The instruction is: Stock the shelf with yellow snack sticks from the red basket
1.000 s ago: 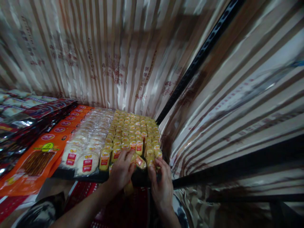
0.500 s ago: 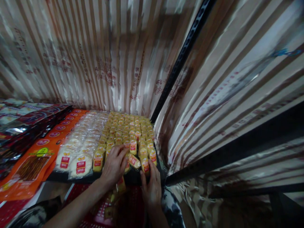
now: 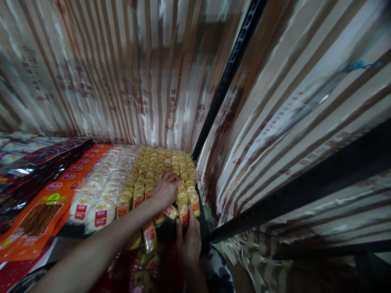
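Note:
Rows of small yellow wrapped snack packets (image 3: 151,156) with red labels fill the right end of the dark shelf. My left hand (image 3: 166,189) reaches over the middle rows, its fingers curled down among the packets; what lies under the fingertips is hidden. My right hand (image 3: 189,240) is at the shelf's front edge, thumb and fingers on either side of a front snack packet (image 3: 183,213). A tilted snack packet (image 3: 171,212) lies between the hands. Below my left forearm, another snack packet (image 3: 150,236) sits over a red basket (image 3: 166,264) holding several more.
Left of the yellow rows stand clear-wrapped round white snacks (image 3: 100,215), then orange bags (image 3: 42,215) and dark shiny packs (image 3: 36,175). Black metal posts (image 3: 218,97) and a slanting black bar (image 3: 290,195) frame the shelf. Striped sheeting (image 3: 122,73) hangs behind and at the right.
My left hand has moved farther back over the rows, uncovering front packets at its left. My right hand stays by the same front packet. The view has shifted slightly.

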`<state>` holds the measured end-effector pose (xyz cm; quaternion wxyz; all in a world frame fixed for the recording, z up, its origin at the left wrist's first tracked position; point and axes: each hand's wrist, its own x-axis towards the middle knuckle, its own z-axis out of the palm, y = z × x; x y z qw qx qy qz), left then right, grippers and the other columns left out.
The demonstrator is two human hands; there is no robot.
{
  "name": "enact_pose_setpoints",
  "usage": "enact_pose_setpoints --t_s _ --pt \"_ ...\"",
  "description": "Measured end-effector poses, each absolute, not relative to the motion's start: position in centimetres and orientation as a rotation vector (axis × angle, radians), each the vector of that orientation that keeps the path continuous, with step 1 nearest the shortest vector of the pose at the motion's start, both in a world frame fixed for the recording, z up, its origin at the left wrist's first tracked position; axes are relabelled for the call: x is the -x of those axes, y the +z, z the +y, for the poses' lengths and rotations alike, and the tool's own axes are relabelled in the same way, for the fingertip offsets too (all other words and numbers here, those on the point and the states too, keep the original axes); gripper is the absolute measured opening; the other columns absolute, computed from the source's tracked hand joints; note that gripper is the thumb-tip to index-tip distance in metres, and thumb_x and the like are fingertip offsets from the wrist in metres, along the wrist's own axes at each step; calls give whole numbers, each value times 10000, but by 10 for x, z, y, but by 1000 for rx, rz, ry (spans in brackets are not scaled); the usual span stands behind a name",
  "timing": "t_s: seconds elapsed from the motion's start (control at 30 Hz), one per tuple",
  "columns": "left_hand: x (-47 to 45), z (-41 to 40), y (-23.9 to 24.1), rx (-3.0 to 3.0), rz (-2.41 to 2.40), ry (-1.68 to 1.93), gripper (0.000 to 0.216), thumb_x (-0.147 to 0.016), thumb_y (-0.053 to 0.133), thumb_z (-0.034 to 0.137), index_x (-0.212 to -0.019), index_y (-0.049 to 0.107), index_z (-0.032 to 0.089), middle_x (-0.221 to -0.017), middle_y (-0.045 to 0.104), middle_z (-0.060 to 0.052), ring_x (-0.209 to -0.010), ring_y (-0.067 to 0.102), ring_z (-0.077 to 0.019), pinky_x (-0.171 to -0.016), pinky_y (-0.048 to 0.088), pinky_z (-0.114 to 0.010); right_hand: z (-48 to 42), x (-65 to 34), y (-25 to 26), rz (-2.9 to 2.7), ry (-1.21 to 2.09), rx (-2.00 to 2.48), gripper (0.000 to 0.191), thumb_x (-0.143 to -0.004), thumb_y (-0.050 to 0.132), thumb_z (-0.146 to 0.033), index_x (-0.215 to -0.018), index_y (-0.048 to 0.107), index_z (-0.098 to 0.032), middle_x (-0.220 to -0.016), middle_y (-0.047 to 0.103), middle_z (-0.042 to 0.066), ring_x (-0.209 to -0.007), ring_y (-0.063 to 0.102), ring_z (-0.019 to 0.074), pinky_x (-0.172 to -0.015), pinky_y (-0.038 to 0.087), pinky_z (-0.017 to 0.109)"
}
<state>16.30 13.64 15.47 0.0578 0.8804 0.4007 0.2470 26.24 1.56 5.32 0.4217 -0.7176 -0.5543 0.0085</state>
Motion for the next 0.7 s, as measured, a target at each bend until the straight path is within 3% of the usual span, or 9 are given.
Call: enact_pose_setpoints --t_s 0.23,0.7 --pt "-167 152 145 -2605 1213 719 305 -785 457 78 -963 654 227 -1065 650 -44 -1169 431 -251 -1072 113 -536 19 -258 58 -1399 54 1784 581 -888 355 -427 -1386 285 -136 -1314 466 169 -1175 447 292 -940 393 467" --pt "-159 156 144 -2485 1273 746 319 -791 441 76 -988 649 218 -1029 661 -40 -1068 511 -203 -1073 188 -465 33 -258 55 -1467 48 1733 530 -895 356 -393 -1351 359 -123 -1280 515 161 -1164 478 266 -953 395 464"
